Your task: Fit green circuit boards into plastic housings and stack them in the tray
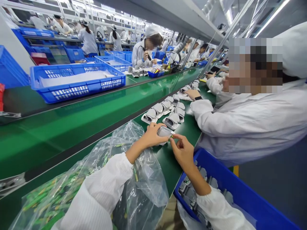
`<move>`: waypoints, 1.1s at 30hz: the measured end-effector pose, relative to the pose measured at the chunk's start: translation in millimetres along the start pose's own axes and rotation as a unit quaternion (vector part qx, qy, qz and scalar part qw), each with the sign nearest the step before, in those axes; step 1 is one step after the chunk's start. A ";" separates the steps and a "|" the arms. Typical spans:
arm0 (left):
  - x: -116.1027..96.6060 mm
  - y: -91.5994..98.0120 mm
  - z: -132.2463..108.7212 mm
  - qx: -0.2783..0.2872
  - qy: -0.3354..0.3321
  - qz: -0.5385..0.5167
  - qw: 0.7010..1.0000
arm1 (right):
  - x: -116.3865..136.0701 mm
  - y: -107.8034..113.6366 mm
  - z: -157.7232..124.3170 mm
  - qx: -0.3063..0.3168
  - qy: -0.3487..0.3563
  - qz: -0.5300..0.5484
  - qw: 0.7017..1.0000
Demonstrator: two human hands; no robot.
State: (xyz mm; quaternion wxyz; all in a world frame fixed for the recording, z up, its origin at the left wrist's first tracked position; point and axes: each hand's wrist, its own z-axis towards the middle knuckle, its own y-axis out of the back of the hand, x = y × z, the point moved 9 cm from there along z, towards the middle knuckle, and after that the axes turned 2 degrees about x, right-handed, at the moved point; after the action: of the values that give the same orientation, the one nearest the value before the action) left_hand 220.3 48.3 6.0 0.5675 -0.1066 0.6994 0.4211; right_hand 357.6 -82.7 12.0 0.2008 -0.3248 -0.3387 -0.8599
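My left hand (152, 135) grips a light grey curved part (165, 131) with a rolled band, holding it just above the green work surface. At the part's right end, my right hand (182, 150) pinches a small green piece (171, 136) between thumb and forefinger; its details are too small to read. Just beyond my hands, several similar grey-white curved parts (172, 119) lie in two rows. Under my left forearm spreads a clear plastic bag (144, 179) with many small green and yellow pieces (52, 195) in it.
A blue bin (216, 172) with grey parts stands beneath my right forearm. A co-worker in a white coat (251, 121) sits close on the right, one hand at the far parts. Across the green conveyor belt (96, 118) stands a blue crate (79, 84).
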 end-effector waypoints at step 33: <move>3.2 2.8 4.5 -0.020 -0.009 0.061 0.998 | -20.7 -19.1 3.8 0.149 0.031 -0.010 0.988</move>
State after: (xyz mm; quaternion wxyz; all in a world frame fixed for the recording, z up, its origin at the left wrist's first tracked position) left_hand 220.6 54.3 4.4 0.5450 -0.0715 0.6906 0.4700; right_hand 363.1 -64.2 -8.9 0.2487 -0.2614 -0.4604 -0.8111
